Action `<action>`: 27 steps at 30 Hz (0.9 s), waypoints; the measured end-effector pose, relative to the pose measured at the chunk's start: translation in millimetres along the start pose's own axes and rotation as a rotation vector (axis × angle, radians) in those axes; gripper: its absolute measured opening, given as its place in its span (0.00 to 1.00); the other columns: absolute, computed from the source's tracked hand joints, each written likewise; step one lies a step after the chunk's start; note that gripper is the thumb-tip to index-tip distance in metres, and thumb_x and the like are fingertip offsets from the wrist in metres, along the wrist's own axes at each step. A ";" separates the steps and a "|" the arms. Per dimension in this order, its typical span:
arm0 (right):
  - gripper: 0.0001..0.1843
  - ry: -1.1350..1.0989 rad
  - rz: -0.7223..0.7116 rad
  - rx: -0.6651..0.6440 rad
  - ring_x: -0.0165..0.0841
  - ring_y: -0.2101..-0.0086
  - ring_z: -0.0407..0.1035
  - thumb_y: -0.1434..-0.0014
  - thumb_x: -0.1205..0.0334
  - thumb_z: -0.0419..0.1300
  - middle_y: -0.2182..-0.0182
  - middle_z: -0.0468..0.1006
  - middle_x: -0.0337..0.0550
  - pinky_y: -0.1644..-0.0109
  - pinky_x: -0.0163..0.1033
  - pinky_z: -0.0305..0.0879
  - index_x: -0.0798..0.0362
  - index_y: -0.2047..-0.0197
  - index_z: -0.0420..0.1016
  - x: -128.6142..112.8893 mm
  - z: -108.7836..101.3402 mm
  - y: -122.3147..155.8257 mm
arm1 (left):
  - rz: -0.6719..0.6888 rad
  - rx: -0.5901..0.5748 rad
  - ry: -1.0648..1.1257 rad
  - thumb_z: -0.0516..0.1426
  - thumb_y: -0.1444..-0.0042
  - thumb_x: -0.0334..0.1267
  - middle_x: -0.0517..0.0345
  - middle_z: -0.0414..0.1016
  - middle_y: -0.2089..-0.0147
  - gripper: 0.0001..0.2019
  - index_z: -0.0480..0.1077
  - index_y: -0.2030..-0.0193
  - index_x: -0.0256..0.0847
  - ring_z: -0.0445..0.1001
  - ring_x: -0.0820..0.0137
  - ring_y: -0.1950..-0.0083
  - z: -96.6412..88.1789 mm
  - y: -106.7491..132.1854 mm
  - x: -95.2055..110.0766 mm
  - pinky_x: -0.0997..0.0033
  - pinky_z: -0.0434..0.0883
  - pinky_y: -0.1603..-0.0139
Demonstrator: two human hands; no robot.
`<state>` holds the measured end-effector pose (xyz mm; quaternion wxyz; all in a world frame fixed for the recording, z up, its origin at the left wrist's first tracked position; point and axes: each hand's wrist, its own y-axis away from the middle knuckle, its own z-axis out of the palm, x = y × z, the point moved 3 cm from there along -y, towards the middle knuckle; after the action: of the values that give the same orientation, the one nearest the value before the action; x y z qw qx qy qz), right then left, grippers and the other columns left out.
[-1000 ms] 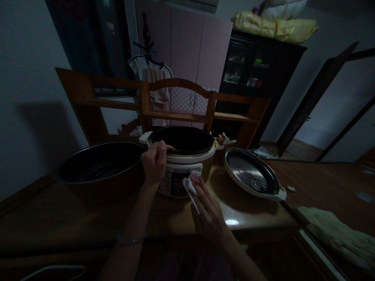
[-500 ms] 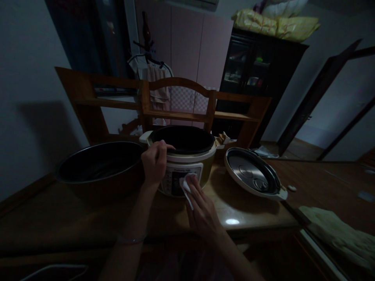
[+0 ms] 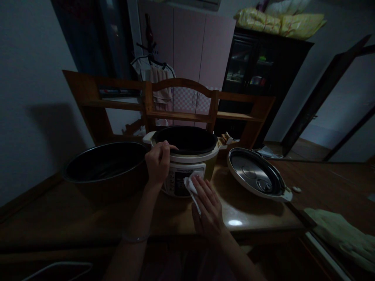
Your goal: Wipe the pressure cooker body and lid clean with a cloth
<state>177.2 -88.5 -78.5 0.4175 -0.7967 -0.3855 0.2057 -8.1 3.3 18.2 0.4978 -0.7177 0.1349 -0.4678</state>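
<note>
As our right hand (image 3: pixel 209 210), fingers together, slides tissue (image 3: pixel 190 184) back rightward, seemingly wiping the cooker (image 3: pixel 187 166), our left hand (image 3: pixel 157 162) curls its fingers at the rim (image 3: pixel 199 158).

Wooden desk (image 3: pixel 164 220), dark pot (image 3: pixel 107 187), cooker (image 3: pixel 191 159), upturned lid (image 3: pixel 253 173)

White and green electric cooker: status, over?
Left hand at rim of cooker; right hand holding thin white cloth at white-framed front panel. Cooker uncovered. Cloth, right hand partly hide panel; round dark pot crowds left.
</note>
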 end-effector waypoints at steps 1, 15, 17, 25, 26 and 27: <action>0.34 0.011 0.008 -0.013 0.49 0.29 0.49 0.37 0.75 0.49 0.29 0.56 0.57 0.29 0.62 0.55 0.62 0.28 0.55 1.0 3.6 -4.7 | 0.001 0.000 -0.003 0.48 0.30 0.45 0.57 0.82 0.65 0.23 0.80 0.68 0.44 0.78 0.67 0.61 0.0 -0.1 0.2 0.66 0.71 0.52; 0.31 -0.071 -0.187 -0.244 0.43 0.28 0.46 0.37 0.71 0.50 0.30 0.60 0.59 0.27 0.55 0.53 0.66 0.31 0.60 -1.2 36.9 -23.7 | 0.002 -0.027 -0.013 0.46 0.29 0.45 0.57 0.83 0.63 0.24 0.80 0.68 0.44 0.79 0.67 0.58 -0.6 -1.5 0.5 0.67 0.69 0.50; 0.32 -0.084 -0.201 -0.254 0.43 0.29 0.50 0.39 0.70 0.51 0.32 0.63 0.59 0.28 0.55 0.56 0.65 0.31 0.61 4.1 34.1 -17.3 | 0.000 -0.031 -0.017 0.46 0.29 0.45 0.57 0.82 0.64 0.24 0.80 0.68 0.44 0.78 0.67 0.58 -0.7 -1.8 0.8 0.67 0.69 0.50; 0.31 -0.229 -0.072 -0.150 0.41 0.34 0.61 0.39 0.73 0.51 0.36 0.71 0.53 0.32 0.54 0.63 0.58 0.32 0.64 10.9 3.1 12.4 | -0.011 -0.029 -0.035 0.45 0.29 0.46 0.56 0.82 0.63 0.25 0.79 0.69 0.44 0.79 0.66 0.58 -0.6 -1.8 0.6 0.66 0.70 0.51; 0.30 -0.266 0.004 -0.116 0.40 0.35 0.63 0.37 0.73 0.51 0.37 0.72 0.51 0.33 0.53 0.64 0.55 0.32 0.66 12.0 -1.5 16.9 | -0.010 -0.024 -0.032 0.45 0.29 0.46 0.56 0.83 0.63 0.25 0.79 0.69 0.44 0.79 0.66 0.57 -0.4 -1.5 0.4 0.66 0.70 0.50; 0.28 -0.315 0.095 -0.073 0.40 0.36 0.66 0.35 0.71 0.50 0.39 0.74 0.49 0.34 0.53 0.66 0.53 0.33 0.68 14.3 -5.1 22.1 | -0.009 -0.022 -0.028 0.45 0.29 0.46 0.56 0.83 0.63 0.25 0.79 0.69 0.44 0.79 0.66 0.58 0.0 -1.3 0.2 0.66 0.70 0.50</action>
<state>199.2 -87.7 -93.9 0.3125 -0.7868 -0.4151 0.3333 -8.3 3.7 19.4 0.4898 -0.7300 0.1299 -0.4586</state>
